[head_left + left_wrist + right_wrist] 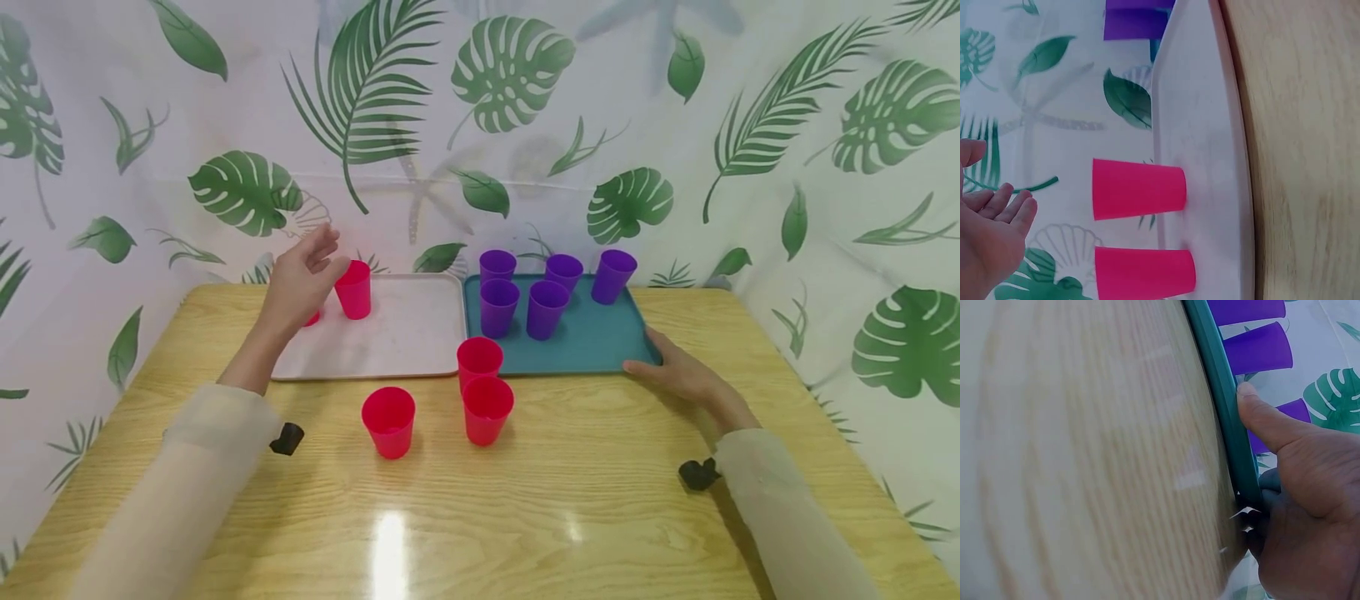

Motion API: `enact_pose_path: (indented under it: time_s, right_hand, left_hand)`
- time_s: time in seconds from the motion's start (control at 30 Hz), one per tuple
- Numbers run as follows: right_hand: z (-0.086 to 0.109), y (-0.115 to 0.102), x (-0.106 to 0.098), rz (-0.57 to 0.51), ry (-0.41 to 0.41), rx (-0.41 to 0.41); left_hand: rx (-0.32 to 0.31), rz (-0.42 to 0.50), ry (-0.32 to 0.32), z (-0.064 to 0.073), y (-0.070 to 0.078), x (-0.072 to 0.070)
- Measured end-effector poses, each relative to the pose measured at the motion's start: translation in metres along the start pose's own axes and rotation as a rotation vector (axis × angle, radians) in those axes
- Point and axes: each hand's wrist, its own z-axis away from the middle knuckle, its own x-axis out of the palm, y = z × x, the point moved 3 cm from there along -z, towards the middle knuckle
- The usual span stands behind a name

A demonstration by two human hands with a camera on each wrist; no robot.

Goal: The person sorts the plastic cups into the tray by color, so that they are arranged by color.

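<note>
My left hand (296,279) hovers above the white tray (408,333), fingers loosely bent and holding nothing. Two red cups stand upright on that tray. One red cup (354,292) is just right of the hand; the other red cup (1144,273) is mostly hidden behind the hand in the head view. At the front right corner of the teal tray (577,358), my right hand (678,367) grips the rim, its thumb (1269,419) along the front edge. Several purple cups (546,310) stand on the teal tray.
Three more red cups are in front of the trays: one red cup (388,423) by itself, another red cup (487,412) close before a third red cup (478,358) at the teal tray's front edge. The wooden table (570,500) meets a leaf-print cloth (525,192) behind.
</note>
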Motion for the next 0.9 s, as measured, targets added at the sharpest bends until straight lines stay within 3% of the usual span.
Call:
enact_pose_path:
  time_s: [0.33,0.67,0.9]
  right_hand:
    - [0.0,0.0,-0.001,0.011,-0.002,0.0]
    - [0.0,-0.001,0.0,0.0,-0.008,0.005]
    - [-0.001,-0.001,0.001,0.021,-0.005,0.018]
  left_hand:
    - [0.07,0.071,-0.22,0.043,0.016,0.004]
    - [0.063,0.099,-0.334,0.08,0.015,0.011]
    - [0.074,0.103,-0.357,0.096,0.015,0.014]
